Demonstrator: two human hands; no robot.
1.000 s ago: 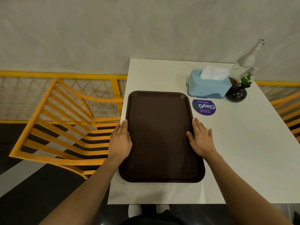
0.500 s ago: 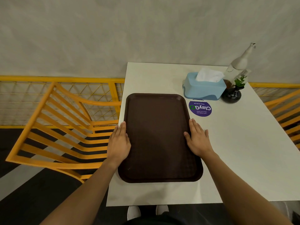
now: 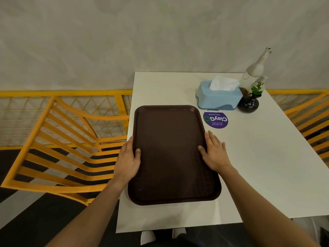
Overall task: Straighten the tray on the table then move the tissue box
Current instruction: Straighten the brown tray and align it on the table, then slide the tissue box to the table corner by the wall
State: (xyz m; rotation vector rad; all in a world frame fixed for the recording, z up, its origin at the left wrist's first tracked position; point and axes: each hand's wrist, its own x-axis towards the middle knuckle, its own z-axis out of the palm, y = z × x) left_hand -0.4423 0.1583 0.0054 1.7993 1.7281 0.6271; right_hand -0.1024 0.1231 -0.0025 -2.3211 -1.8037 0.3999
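One dark brown plastic tray [image 3: 170, 154], one pale blue tissue box [image 3: 219, 98]. Your left hand [image 3: 127, 157] and right hand [image 3: 214, 152], fingers straight, seemingly press the tray's sides.

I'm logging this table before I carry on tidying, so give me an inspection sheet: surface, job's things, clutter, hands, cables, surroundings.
Surface: white table, with a round purple sticker beside the tray's far right corner.
Job's things: brown tray lies flat near the table's left edge, nothing on it; blue tissue box stands beyond its far right corner, a tissue sticking out.
Clutter: pale bottle and a small plant in a dark vase, right of the tissue box.
Hands: left hand on the tray's left rim, right hand on its right rim, fingers straight.
Cables: nothing seen.
Surroundings: orange chair at left, second chair at right, orange railing, grey wall.
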